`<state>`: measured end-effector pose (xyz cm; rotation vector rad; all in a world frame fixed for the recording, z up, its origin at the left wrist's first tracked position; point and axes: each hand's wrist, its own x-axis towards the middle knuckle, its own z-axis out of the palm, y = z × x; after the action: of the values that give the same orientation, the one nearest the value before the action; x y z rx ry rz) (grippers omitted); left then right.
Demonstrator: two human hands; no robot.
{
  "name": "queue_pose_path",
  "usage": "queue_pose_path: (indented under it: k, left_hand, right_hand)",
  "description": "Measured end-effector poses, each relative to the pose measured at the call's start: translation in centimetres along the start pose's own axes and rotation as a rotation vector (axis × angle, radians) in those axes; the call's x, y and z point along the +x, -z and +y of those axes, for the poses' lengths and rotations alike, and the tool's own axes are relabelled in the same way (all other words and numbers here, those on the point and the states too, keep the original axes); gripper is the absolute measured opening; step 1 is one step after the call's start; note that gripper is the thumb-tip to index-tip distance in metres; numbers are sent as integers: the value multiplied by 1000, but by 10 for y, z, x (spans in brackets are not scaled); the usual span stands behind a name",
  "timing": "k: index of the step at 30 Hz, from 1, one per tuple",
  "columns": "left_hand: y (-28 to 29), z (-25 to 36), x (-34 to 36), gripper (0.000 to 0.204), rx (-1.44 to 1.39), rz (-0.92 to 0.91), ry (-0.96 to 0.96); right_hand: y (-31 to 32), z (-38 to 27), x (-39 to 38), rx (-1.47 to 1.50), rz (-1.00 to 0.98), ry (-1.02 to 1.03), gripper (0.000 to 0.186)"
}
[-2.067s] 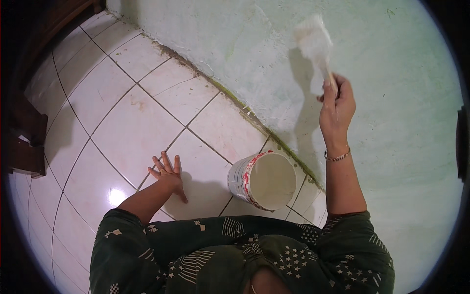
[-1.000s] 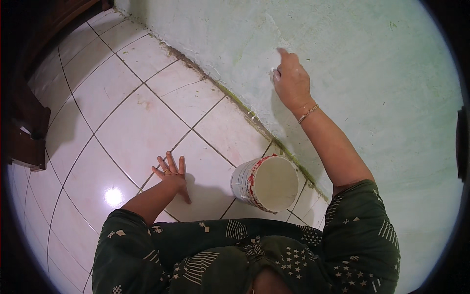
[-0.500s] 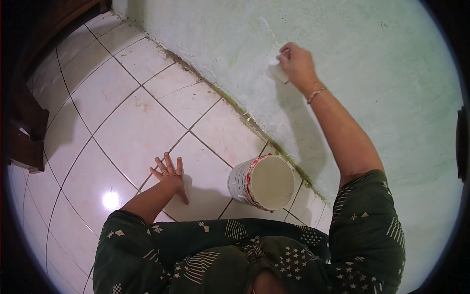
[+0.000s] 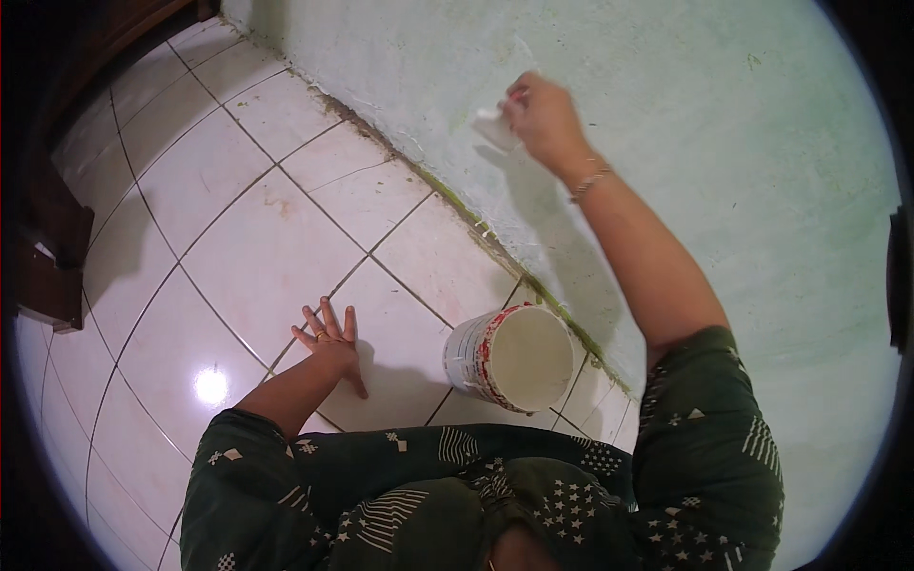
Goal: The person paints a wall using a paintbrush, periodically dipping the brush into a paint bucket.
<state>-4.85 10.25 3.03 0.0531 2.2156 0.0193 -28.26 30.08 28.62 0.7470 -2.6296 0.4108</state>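
Note:
My right hand (image 4: 545,119), slightly blurred, is closed around a small white scraper (image 4: 497,131) at the pale green wall (image 4: 685,124). The scraper's flat white blade points down and left, close to the wall; whether its edge touches cannot be told. Some red shows between my fingers. My left hand (image 4: 330,344) rests on the tiled floor (image 4: 276,224) with its fingers spread, holding nothing. Between my arms a white bucket (image 4: 466,357) with a red-smeared rim stands on the tiles beside the wall. Its inside looks pale grey-green.
A dirty, greenish gap (image 4: 447,195) runs along the foot of the wall. Dark wooden furniture (image 4: 52,247) stands at the left, with more wood at the upper left. A dark object (image 4: 898,281) shows at the right rim.
My right hand has moved left and slightly up along the wall with the scraper. My left hand and the bucket have stayed in place.

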Motion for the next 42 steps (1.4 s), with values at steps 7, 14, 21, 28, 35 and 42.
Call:
queue_pose_path:
  k: [7,14,21,28,35,42]
  left_hand:
    - [-2,-2,0,157,3,8,-8]
    - [2,-1,0,158,6,-2,-9]
    - [-2,-3,4,157,4,-15,-10]
    - [-2,-4,3,159,-25,18,-27]
    - [0,-1,3,159,-7,-12,-5]
    - [-3,-2,0,160,-17,-9,5]
  right_hand:
    - [13,24,45,-216,89,-41,16]
    - [170,-49,85,-312,501,113,5]
    - [93,-41,69,-256,59,106,21]
    - [-5,-67,14,-329,-420,367,26]
    - [-64,-10,34,-335,-439,220,17]
    - [-22,4,102,-448,-73,279,14]
